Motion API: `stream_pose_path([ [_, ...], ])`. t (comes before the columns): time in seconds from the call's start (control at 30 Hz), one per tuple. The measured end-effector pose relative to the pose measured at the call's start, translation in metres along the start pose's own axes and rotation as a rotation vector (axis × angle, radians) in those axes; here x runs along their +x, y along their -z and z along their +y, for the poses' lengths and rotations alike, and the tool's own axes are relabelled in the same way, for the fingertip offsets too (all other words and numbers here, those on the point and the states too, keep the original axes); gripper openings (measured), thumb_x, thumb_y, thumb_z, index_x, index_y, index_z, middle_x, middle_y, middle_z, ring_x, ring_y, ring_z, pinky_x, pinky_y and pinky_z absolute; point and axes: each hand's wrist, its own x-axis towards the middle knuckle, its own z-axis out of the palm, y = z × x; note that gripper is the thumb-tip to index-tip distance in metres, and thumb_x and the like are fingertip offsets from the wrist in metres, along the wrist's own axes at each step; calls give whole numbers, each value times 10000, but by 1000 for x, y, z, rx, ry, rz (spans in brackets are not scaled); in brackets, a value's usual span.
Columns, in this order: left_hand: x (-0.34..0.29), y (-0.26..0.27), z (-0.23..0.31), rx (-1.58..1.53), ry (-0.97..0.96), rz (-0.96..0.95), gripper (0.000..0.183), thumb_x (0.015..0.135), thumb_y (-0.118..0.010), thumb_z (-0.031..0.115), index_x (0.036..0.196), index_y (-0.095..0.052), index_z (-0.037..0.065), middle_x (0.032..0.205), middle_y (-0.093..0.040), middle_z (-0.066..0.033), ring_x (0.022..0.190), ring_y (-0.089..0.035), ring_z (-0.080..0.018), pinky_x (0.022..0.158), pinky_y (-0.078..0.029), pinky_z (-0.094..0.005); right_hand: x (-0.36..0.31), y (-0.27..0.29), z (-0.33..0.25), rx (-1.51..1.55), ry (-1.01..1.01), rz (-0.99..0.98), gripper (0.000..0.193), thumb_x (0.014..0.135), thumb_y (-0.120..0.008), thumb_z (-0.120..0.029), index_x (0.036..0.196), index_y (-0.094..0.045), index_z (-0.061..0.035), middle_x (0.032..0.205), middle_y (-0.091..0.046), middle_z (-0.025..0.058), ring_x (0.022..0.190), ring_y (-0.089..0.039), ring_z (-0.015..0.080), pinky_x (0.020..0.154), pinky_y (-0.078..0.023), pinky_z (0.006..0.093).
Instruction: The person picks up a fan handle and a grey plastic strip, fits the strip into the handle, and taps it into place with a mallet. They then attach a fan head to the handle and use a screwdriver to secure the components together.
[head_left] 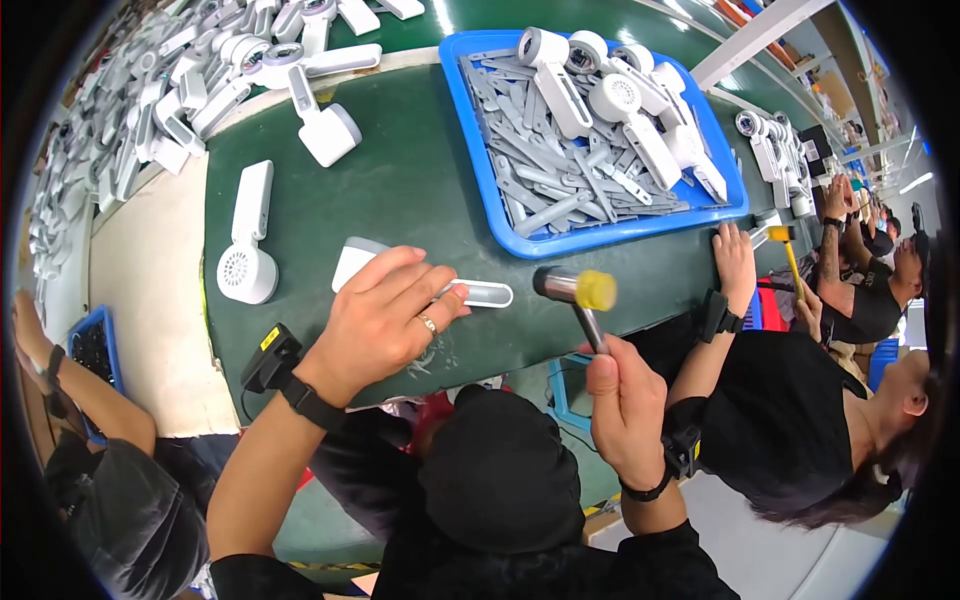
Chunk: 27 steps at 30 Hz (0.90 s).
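My left hand (pixel 385 315) lies over a white handheld fan (pixel 489 294) on the green work table (pixel 400 185), its fingers bent down around the body. The fan's handle sticks out to the right, showing a grey inset; much of the rest is under my palm. My right hand (pixel 628 410) grips a small mallet (pixel 559 285) by its metal shaft. The mallet's head, dark at one end and yellow at the other, is raised just right of the handle's end, apart from it.
A blue tray (pixel 492 205) holds grey strip parts and several white fans. Two more fans (pixel 248 273) (pixel 330 133) lie left and behind my left hand. A large pile of white fans (pixel 150 110) fills the far left. Co-workers (pixel 790 420) sit at right, another at left.
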Motion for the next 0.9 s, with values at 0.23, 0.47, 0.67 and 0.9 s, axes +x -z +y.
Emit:
stream_pose_path([
  [0.23,-1,-1,0,6,-9,8,169,794,-815,146,925,-733,78,971,-695,-22,845,-671,-188,944,-551,-371,7,-6,0,-217,-14,-37,229,1074,-574,-173,1152,-668,20,765,-605,143,611,-586,271,591,-467,355],
  [0.47,2,-2,-1,-26,-2,7,164,792,-820,151,911,-731,81,971,-696,-18,844,-672,-182,943,-553,-374,4,-7,-2,-238,69,-23,184,1015,-631,-127,1173,-647,-34,821,-636,160,681,-641,355,596,-503,428],
  [0.67,8,0,0,-18,-7,10,187,794,-824,161,932,-725,82,974,-701,-14,842,-673,-175,948,-551,-376,10,-19,21,-210,101,-34,225,1081,-558,-163,1216,-642,-3,747,-610,92,603,-597,201,563,-461,337],
  [0.9,23,28,-4,-196,125,-265,224,809,-758,61,1031,-748,80,1015,-737,-28,1045,-661,-229,1159,-419,-474,38,-23,38,636,-362,-154,373,1151,-407,-341,1185,-610,-30,719,-562,-8,549,-486,57,494,-390,212],
])
